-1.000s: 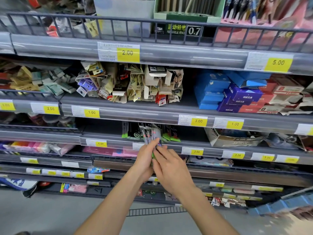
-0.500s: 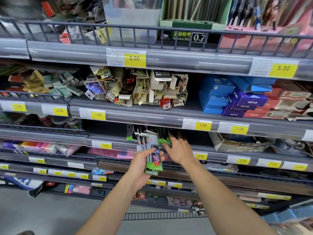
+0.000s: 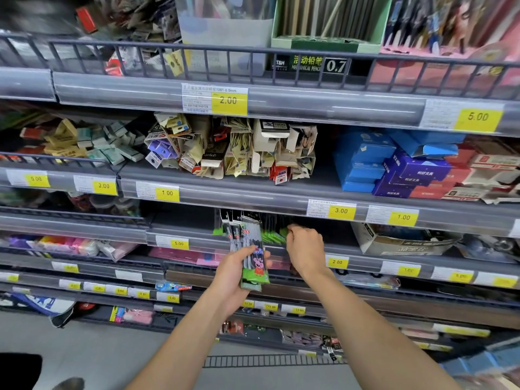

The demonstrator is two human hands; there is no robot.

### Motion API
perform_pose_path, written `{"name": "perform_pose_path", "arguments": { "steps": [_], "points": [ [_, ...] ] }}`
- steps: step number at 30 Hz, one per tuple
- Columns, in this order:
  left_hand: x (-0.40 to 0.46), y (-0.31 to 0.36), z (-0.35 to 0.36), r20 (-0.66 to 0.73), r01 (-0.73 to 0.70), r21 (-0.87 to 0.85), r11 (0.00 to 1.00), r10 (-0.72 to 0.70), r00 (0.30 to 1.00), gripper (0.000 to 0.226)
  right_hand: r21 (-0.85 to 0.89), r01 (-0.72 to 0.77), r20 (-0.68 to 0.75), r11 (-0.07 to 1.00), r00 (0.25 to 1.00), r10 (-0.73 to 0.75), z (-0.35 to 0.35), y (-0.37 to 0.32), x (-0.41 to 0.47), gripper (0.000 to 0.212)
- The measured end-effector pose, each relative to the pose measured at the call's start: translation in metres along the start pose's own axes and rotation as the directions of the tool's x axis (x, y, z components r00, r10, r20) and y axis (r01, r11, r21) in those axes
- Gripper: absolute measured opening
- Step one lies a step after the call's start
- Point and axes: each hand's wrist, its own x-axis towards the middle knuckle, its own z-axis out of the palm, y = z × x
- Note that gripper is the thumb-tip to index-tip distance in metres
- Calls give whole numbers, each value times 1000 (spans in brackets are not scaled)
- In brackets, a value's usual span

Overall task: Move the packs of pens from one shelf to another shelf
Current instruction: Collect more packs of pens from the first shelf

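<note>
My left hand (image 3: 235, 280) grips a stack of pen packs (image 3: 251, 254), clear sleeves with black pens, green bottoms and a pink cartoon pig, held upright in front of the shelves. More packs of the same kind (image 3: 270, 230) stand on the third shelf (image 3: 197, 229) behind them. My right hand (image 3: 305, 249) reaches into that shelf with its fingers curled at the green edges of those packs; whether it pinches one is hard to tell.
Above, a shelf (image 3: 253, 190) holds torn cardboard boxes (image 3: 233, 147) and blue and purple boxes (image 3: 394, 164). A wire rail (image 3: 253, 57) fronts the top shelf. A grey carton (image 3: 402, 243) sits right of my hand. Lower shelves hold pink items. Grey floor lies below.
A second ago both hands met at the packs. My left hand has since drawn a stack toward me and lowered it, while my right hand went back to the shelf and curled its fingers.
</note>
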Motion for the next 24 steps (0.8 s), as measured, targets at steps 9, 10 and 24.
{"name": "perform_pose_path", "arguments": {
  "steps": [9,10,24],
  "points": [
    [10,5,15,-89,-86,26,996,88,992,52,139,393,-459,909,839,-292,-13,-42,-80,14],
    [11,4,19,-98,-91,-21,996,88,991,47,74,442,-431,894,823,-371,-7,-48,-92,16],
    [3,0,10,-42,-57,-81,995,53,998,38,124,35,54,992,998,-42,-12,-2,-23,49]
  ]
}}
